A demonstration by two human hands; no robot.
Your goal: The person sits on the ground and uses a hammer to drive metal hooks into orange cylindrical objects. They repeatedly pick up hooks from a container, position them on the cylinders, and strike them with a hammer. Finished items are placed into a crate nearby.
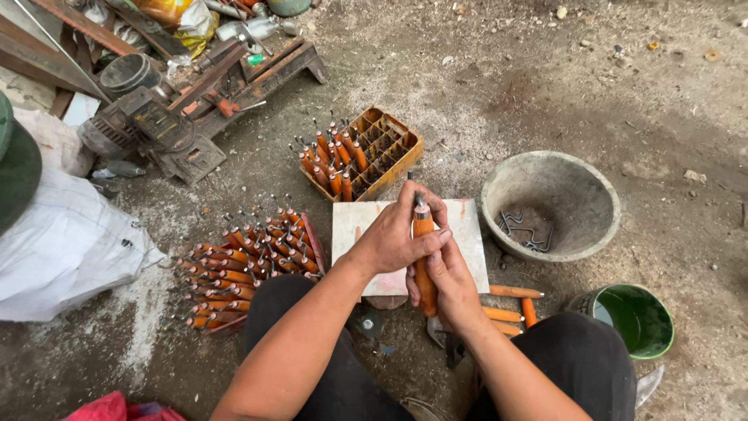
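— Orange wooden handle (pixel 423 265), that was the thing in play. Where did it sit against the hands?

— Right between them, over the pale board (pixel 471 234). Left hand (pixel 395 238) was wrapped around the upper part, thumb side toward the metal tip. Right hand (pixel 450 284) was closed on the lower part, just under the left. Both gripping, no gap, the two hands touching each other.

— Long axis?

— Near upright in the head view, running away from the body, metal tip at the far end, butt end low near the knees. Slight lean only.

— Which hand was nearer the tip?

— Left. Right held the butt half, closer to the body.

— Around it?

— Loose orange handles (pixel 510 306) lay on the ground just right of the right hand, pointing sideways, so across the held one's axis. Red crate (pixel 249 269) full of finished tools sat to the left, near the left forearm. Yellow divided crate (pixel 365 154) was straight ahead past the board, part filled on its left side. Grey basin (pixel 550 204) with bent wire hooks (pixel 520 228) was ahead and to the right, well apart from both hands. Green bucket (pixel 633 318) by the right knee.

— Anything unclear?

— Could not tell what the tip was, too small and half hidden by the left fingers.
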